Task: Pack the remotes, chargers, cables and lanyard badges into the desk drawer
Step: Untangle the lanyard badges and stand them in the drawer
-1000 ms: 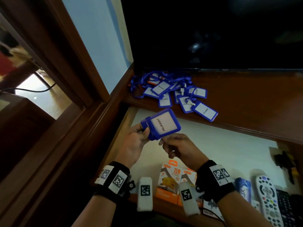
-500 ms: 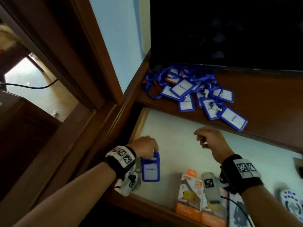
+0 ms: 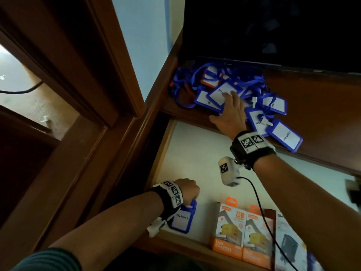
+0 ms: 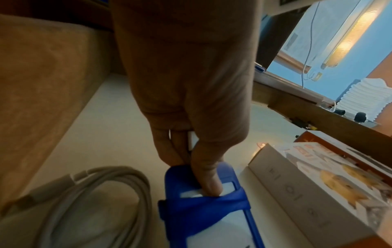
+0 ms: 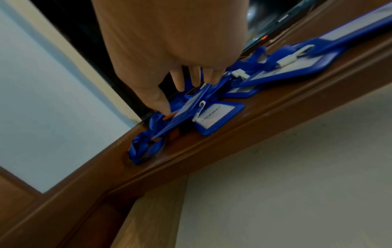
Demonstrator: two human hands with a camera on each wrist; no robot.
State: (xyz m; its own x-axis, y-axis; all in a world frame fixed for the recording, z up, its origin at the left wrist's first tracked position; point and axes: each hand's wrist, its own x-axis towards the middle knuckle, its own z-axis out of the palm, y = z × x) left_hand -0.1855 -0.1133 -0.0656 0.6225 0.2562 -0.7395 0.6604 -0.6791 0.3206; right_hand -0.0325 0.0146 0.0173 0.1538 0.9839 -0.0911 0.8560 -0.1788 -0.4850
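My left hand (image 3: 188,191) is low in the open drawer (image 3: 197,153), at its front left corner. In the left wrist view its thumb and fingers (image 4: 208,181) pinch the top of a blue lanyard badge (image 4: 201,218) labelled PELAWAT (image 3: 182,219), which stands against the drawer bottom. My right hand (image 3: 229,102) reaches over the drawer onto the pile of blue lanyard badges (image 3: 220,92) on the desk top. Its fingers (image 5: 178,80) are stretched out and touch the top badge (image 5: 191,107), with nothing gripped.
Two orange charger boxes (image 3: 228,231) and another box (image 3: 289,243) stand along the drawer's front. A coiled white cable (image 4: 95,193) lies left of the held badge. A dark screen (image 3: 273,26) stands behind the badge pile. A wooden frame (image 3: 88,75) rises at left.
My left hand carried one badge down from in front of me into the drawer's front left corner. My right hand let go of it and reached up to the badge pile.
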